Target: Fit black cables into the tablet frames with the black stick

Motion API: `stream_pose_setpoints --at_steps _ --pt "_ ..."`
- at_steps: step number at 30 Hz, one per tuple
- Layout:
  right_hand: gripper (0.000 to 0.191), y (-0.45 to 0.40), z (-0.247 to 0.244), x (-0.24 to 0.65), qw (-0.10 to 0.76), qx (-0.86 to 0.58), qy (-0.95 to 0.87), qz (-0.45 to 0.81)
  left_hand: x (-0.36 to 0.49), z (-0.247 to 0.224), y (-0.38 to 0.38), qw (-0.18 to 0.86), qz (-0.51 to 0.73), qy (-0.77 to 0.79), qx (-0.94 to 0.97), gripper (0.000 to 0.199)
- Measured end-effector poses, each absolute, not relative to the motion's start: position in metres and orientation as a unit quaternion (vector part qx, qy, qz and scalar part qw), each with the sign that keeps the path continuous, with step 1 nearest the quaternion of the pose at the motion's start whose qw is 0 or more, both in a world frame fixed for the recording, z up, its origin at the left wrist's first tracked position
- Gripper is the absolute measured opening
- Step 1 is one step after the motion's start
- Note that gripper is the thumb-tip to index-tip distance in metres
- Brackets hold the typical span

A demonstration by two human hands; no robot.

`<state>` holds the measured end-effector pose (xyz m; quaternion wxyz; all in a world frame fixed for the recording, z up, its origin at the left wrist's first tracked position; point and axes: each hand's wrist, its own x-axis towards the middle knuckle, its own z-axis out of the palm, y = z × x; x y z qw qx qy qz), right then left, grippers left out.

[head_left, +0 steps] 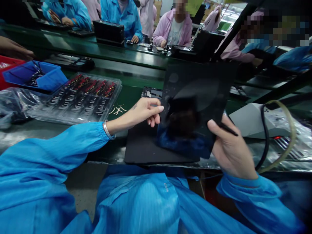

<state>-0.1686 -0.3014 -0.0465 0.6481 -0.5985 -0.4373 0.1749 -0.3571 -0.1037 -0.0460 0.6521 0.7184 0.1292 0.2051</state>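
A glossy black tablet screen panel (195, 97) is held up tilted in my right hand (232, 148), thumb on its front near the lower right edge. A thin, dark pen-like tool (228, 129) also sticks out between the fingers of that hand. My left hand (148, 112) is at the panel's left edge with thumb and fingers pinched together; whatever is between them, if anything, cannot be made out. Beneath the panel a flat dark tablet-shaped slab (146, 146) lies on the bench. Part of an opened device (152, 92) shows behind my left hand.
To the left are a clear tray (83, 97) of small red and black parts, a blue bin (36, 76), a red bin (7, 70) and plastic bags (17, 104). Pale strips (118, 110) lie by the tray. A grey-white box (253, 120) and hoses stand right. Co-workers sit across.
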Motion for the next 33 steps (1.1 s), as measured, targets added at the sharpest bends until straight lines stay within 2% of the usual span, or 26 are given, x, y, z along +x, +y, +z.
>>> stream_pose_setpoints --at_steps 2,4,7,9,11,13,17,22,27,30,33 --pt "0.023 -0.302 -0.029 -0.173 0.625 -0.61 -0.486 0.034 -0.355 -0.036 -0.092 0.62 0.206 0.094 0.751 0.033" --pt "0.028 -0.307 -0.016 -0.182 0.546 -0.604 -0.577 -0.065 -0.351 -0.028 -0.081 0.588 0.225 0.083 0.773 0.03" --pt "0.047 -0.314 -0.018 -0.196 0.388 -0.522 -0.748 -0.133 -0.344 -0.031 -0.07 0.57 0.261 0.089 0.774 0.032" --pt "0.053 -0.317 -0.033 -0.2 0.324 -0.448 -0.816 -0.168 -0.346 -0.042 -0.064 0.577 0.246 0.086 0.774 0.041" --pt "0.052 -0.318 -0.053 -0.199 0.301 -0.417 -0.835 -0.193 -0.358 -0.058 -0.055 0.581 0.2 0.091 0.784 0.053" --pt "0.053 -0.321 -0.072 -0.194 0.288 -0.424 -0.836 -0.196 -0.378 -0.072 -0.045 0.535 0.174 0.142 0.814 0.056" --pt "0.059 -0.33 -0.095 -0.186 0.26 -0.449 -0.835 -0.182 -0.425 -0.084 -0.042 0.394 0.148 0.279 0.863 0.033" --pt "0.062 -0.334 -0.121 -0.177 0.222 -0.455 -0.85 -0.145 -0.448 -0.086 -0.081 0.351 0.159 0.328 0.862 0.023" --pt "0.064 -0.316 -0.158 -0.155 0.219 -0.44 -0.859 -0.141 -0.447 -0.089 -0.107 0.394 0.186 0.392 0.81 0.032" --pt "0.064 -0.308 -0.167 -0.149 0.227 -0.391 -0.873 -0.182 -0.444 -0.078 -0.123 0.488 0.187 0.389 0.759 0.044" --pt "0.062 -0.309 -0.163 -0.153 0.241 -0.402 -0.862 -0.191 -0.437 -0.065 -0.14 0.599 0.167 0.361 0.695 0.06"
